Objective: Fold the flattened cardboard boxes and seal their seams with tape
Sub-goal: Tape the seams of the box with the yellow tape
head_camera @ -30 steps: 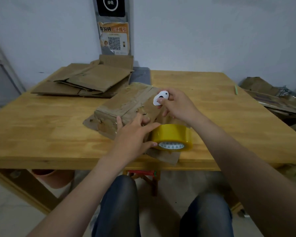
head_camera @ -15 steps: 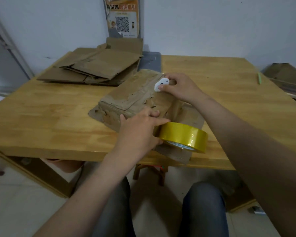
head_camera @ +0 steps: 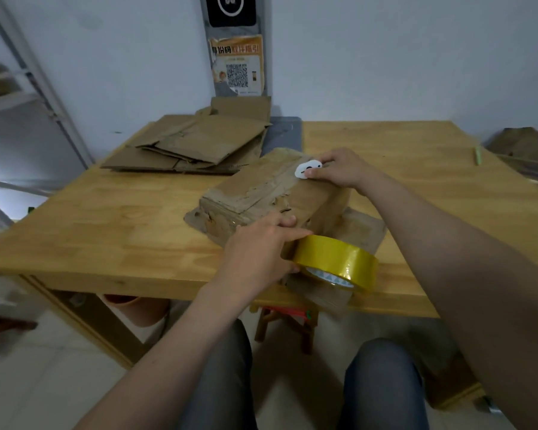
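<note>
Dim, flat indoor light; soft focus; edges bowed (wide-angle lens).

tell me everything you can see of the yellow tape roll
The tape roll is a wide ring of glossy yellow tape; its core shows a white-and-teal triangle print. It sits tilted at the near edge of the table on a brown flap by the cardboard box, opening toward the camera. The left hand lies against its left side, a finger along the top, thumb low; a grip is unclear. The right hand, pinching a white cutter, is away from it.
</note>
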`<state>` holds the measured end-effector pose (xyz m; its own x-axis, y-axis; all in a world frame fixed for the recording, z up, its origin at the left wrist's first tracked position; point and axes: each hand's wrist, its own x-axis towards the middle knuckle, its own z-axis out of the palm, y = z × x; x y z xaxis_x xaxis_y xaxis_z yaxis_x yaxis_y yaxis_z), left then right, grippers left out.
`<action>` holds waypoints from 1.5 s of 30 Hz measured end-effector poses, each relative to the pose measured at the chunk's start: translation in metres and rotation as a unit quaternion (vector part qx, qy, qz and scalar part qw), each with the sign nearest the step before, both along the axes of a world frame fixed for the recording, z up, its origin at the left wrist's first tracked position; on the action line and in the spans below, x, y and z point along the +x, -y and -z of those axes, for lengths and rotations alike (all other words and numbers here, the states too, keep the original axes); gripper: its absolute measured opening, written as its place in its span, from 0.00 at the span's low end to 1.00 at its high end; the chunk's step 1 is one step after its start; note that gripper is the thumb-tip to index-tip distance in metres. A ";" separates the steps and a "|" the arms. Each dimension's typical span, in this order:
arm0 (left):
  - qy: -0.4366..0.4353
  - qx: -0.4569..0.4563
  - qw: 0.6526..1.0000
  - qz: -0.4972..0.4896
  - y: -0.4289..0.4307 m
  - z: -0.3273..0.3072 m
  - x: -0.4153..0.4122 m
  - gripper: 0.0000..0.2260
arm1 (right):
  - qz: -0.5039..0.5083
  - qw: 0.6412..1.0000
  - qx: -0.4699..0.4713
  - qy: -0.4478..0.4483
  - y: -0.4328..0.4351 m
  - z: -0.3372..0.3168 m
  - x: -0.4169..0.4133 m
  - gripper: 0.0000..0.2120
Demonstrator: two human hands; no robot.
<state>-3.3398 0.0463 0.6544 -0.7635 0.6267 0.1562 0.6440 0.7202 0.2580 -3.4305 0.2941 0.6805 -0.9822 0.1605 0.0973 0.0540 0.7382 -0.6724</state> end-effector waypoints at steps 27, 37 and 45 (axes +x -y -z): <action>-0.037 -0.095 0.984 0.144 -0.049 -0.033 -0.095 0.29 | 0.204 0.955 0.214 0.006 -0.020 -0.005 0.156 0.09; -0.018 -0.017 0.974 0.225 -0.056 -0.008 -0.141 0.31 | 0.022 0.996 -0.036 -0.080 0.006 -0.010 0.094 0.11; 0.121 0.189 0.973 0.049 -0.041 0.028 -0.118 0.21 | -0.040 0.995 -0.065 -0.071 0.009 0.003 0.093 0.10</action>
<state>-3.4576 0.0876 0.6261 -0.7463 0.6306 0.2129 0.5918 0.4822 0.6460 -3.3377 0.2854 0.6778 -0.9702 0.1029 0.2193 -0.1036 0.6423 -0.7595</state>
